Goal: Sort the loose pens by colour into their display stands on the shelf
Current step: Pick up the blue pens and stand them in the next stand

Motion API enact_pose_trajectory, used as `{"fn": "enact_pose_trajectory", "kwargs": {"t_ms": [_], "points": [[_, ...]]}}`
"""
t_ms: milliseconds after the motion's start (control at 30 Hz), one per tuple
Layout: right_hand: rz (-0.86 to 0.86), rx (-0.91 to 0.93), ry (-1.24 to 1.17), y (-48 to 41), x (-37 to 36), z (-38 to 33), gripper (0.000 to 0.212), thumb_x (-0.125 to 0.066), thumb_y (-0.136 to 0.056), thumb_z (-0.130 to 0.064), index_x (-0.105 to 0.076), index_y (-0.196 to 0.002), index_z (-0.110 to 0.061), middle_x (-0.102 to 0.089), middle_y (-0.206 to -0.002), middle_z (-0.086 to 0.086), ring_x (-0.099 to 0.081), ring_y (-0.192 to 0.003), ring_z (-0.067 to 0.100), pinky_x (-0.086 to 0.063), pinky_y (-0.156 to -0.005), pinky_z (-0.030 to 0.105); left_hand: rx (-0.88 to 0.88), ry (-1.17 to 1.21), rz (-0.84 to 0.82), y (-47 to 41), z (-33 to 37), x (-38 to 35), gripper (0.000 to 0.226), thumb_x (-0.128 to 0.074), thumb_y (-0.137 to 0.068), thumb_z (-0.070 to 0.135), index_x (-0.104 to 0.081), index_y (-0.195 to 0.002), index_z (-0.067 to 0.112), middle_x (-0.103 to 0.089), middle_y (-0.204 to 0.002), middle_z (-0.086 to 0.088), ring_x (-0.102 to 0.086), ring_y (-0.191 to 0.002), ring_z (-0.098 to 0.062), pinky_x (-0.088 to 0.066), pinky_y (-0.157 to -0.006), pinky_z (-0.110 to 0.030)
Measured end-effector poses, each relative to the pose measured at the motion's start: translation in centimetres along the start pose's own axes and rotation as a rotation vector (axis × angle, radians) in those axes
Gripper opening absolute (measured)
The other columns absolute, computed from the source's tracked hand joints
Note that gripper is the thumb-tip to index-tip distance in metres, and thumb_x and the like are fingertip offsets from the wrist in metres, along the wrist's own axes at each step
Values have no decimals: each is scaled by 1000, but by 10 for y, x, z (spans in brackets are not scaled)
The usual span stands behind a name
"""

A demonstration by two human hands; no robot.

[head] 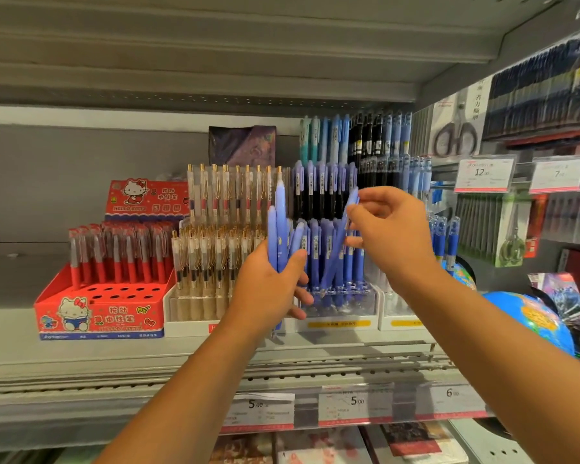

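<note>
Two bare hands are up at the shelf [81, 356], both on blue pens. Far left stands a red cartoon-cat stand [101, 316], red pens [118, 256] upright in its back rows, front rows of holes bare. Just right of it, touching or nearly so, is a white-based tiered stand [195, 306] of clear pens with gold clips [221, 202], all upright. Left hand [268, 289] comes next, in front of the gap between that stand and the blue one: fingers and thumb curled round a bundle of blue pens [280, 229], held roughly upright, caps up, one sticking higher than the rest, tips poking out below the palm. Exact count in the bundle can't be told. Behind and right of it is the blue pen stand [335, 324], clear tiers over a white base with a yellow label, lower row light blue, upper rows darker, more blue and black pens stacked behind. Right hand [392, 229] is raised in front of that stand, thumb and fingertips pinching the top end of a single blue pen [337, 249]; other fingers loosely bent. That pen is tilted, top toward the right hand, tip down-left at the stand's front row of holes; whether the tip is in a hole can't be told. Further right: hanging scissors packs [456, 128], a blue globe [529, 316]. Price tags [355, 405] sit along the shelf edge below.
</note>
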State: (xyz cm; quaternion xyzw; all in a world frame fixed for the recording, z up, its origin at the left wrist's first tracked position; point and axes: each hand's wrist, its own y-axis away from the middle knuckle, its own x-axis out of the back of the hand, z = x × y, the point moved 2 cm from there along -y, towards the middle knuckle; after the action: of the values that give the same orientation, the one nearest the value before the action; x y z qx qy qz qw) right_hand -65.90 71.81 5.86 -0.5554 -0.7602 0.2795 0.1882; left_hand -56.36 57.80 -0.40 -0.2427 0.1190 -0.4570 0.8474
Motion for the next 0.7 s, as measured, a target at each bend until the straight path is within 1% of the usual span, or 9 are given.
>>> {"fn": "enact_pose_trajectory", "kwargs": {"t_ms": [100,133,267,367,433,500,567,600,700], "points": [[48,169,140,-3,5,4,19,-65,-92,-14,-62,-109,-22,-65,-91,-6,-67,-81,12,-60,-67,31,-19,-33,-4,0,0,0,2,-60,-98,22,-59,-99,23,-64,-69,-7,-64,-51,-22,-58,-47,-39],[61,211,176,-3,6,6,19,-65,-93,-15,-62,-110,-22,-64,-91,-8,-67,-80,11,-59,-69,30,-21,-39,-6,0,-1,1,3,-60,-97,23,-59,-99,22,-65,-68,-5,-64,-51,-22,-58,-48,-40],[140,343,290,-2,12,18,19,-63,-93,-14,-62,-112,-18,-60,-89,-18,-60,-75,1,-47,-66,8,-8,-40,-25,1,-1,0,6,-60,-97,23,-59,-103,22,-67,-69,-3,-64,-52,-24,-58,-48,-39],[169,359,326,-3,15,26,20,-63,-94,-14,-63,-114,-18,-58,-90,-21,-59,-77,-6,-43,-68,3,4,-29,-54,1,-2,-1,10,-59,-98,23,-58,-107,27,-69,-70,-2,-62,-50,-24,-55,-46,-34],[155,357,364,-4,15,31,22,-63,-94,-15,-63,-116,-15,-58,-89,-19,-58,-80,-7,-43,-70,1,-3,-40,-59,1,-2,0,10,-58,-98,24,-58,-107,28,-69,-72,-2,-60,-47,-22,-54,-46,-32],[136,366,405,-4,14,33,22,-63,-94,-16,-63,-117,-14,-59,-90,-14,-57,-81,-8,-41,-69,0,-10,-61,-46,1,-2,0,13,-58,-99,24,-57,-111,21,-69,-71,0,-56,-44,-17,-52,-45,-30],[106,367,436,-4,12,36,23,-63,-95,-16,-64,-117,-14,-59,-92,-11,-56,-81,-7,-41,-68,1,-16,-86,-22,0,-1,1,17,-57,-99,25,-56,-112,14,-67,-66,4,-50,-41,-13,-50,-44,-27],[88,369,454,-4,11,37,23,-63,-95,-17,-64,-117,-14,-59,-93,-11,-56,-81,-6,-41,-68,2,-22,-93,-12,0,-2,1,16,-57,-99,25,-56,-112,15,-66,-63,5,-48,-41,-12,-48,-43,-26],[28,338,520,-4,8,43,25,-63,-95,-18,-62,-119,-13,-59,-96,-10,-55,-82,3,-41,-71,5,-17,-57,2,0,-1,0,15,-57,-99,26,-55,-113,28,-63,-66,0,-43,-41,-11,-42,-43,-26]]}}
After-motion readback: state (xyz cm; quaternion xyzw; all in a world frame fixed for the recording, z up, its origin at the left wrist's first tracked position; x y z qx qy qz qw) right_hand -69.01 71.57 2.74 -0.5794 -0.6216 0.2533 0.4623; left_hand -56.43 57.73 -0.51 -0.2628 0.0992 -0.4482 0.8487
